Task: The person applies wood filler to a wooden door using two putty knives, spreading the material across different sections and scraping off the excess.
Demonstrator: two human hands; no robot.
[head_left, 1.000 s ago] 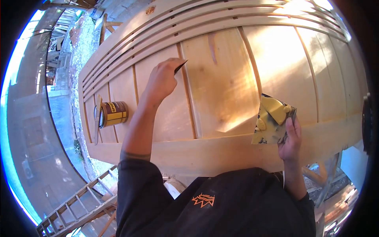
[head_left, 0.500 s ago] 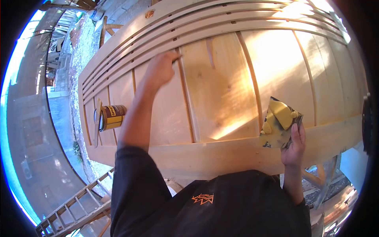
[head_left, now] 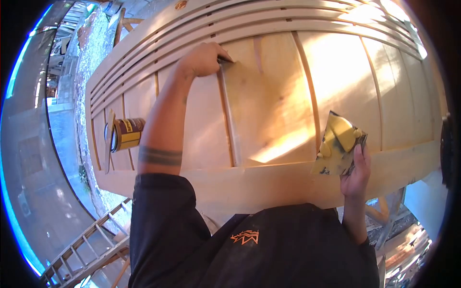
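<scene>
My left hand [head_left: 204,58] is closed on a small dark flat piece [head_left: 224,60], whose tip lies against the wooden panel [head_left: 269,96] beside a groove, just below the slats. Its exact form is mostly hidden by my fingers. At the right, my right hand [head_left: 356,169] holds a thin board [head_left: 336,161] by its lower right corner, with my thumb on top. Thick yellow paste [head_left: 342,134] lies in lumps on that board, which has dark smears along its edges. Faint yellowish patches show on the panel around my left hand.
A brown and yellow can [head_left: 128,133] rests at the panel's left part, with a flat wooden strip [head_left: 110,139] across its end. Long slats [head_left: 254,26] run along the far side. A ladder [head_left: 89,240] stands at lower left, and wooden supports [head_left: 384,218] show at lower right.
My left hand has moved slightly up the panel and turned, so the dark piece now shows more. The board in my right hand has tilted slightly. The view has shifted a little.
</scene>
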